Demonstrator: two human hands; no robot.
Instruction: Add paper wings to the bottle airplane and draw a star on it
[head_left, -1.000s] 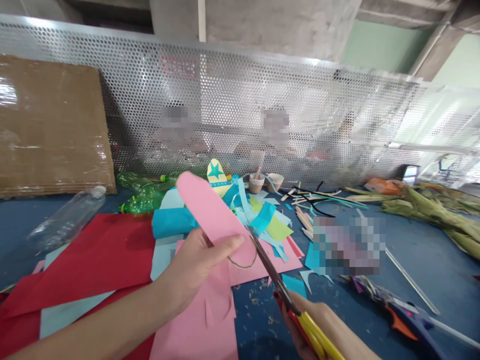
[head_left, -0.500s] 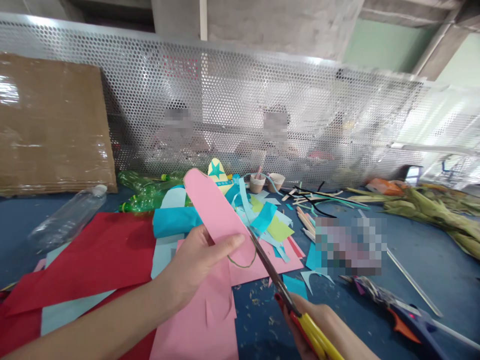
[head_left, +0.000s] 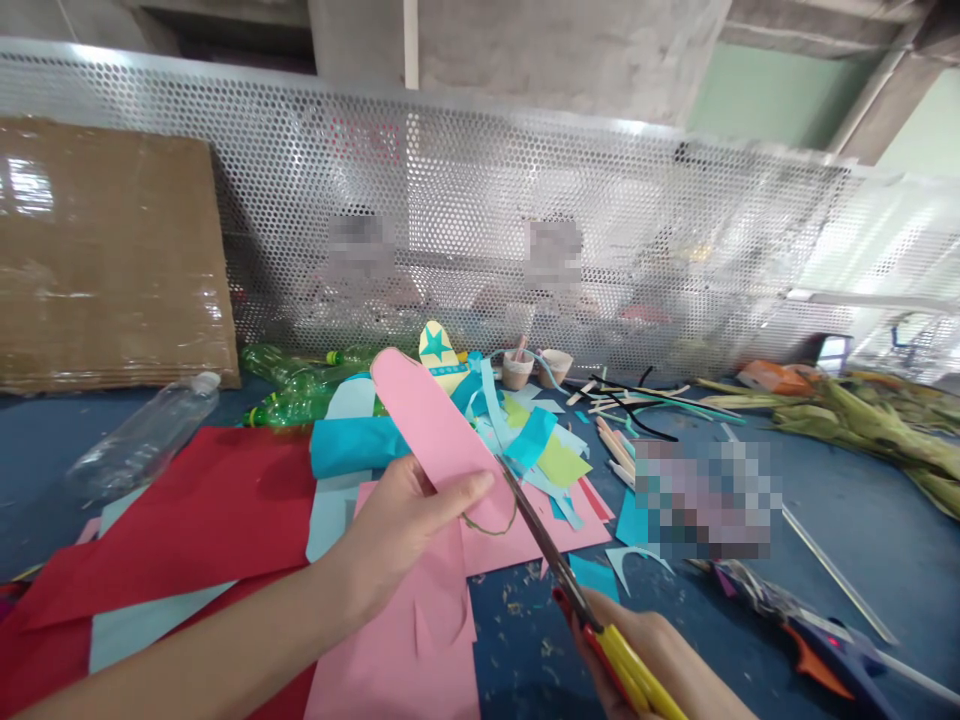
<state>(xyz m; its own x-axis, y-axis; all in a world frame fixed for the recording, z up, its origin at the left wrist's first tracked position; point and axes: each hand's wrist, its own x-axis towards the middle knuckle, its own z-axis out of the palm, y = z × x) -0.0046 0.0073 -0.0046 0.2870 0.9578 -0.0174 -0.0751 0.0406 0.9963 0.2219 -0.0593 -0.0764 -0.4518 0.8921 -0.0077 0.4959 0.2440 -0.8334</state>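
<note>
A long pink paper piece (head_left: 439, 420) with a rounded top and a dark curved line near its lower end is pinched in my left hand (head_left: 412, 515), thumb on top. My right hand (head_left: 637, 645) grips scissors (head_left: 547, 545) by their yellow and red handles. The blades point up and left, their tips touching the right edge of the pink piece near my left thumb. Beneath lie more pink sheets (head_left: 405, 670). Red sheets (head_left: 202, 510) are on the left, and a rolled blue paper (head_left: 352, 447) rests behind my left hand.
Paper scraps (head_left: 562, 455) lie behind the scissors. Clear and green bottles (head_left: 146, 435) stand at the left, near a cardboard sheet (head_left: 112, 260). Two small cups (head_left: 555, 367), sticks and husks (head_left: 847, 420) are further back. A glue gun (head_left: 810, 625) lies right. Perforated metal (head_left: 465, 210) closes off the back.
The whole view has shifted slightly, so things sit a little lower and further right. Both hands keep nearly the same pose on the paper and scissors.
</note>
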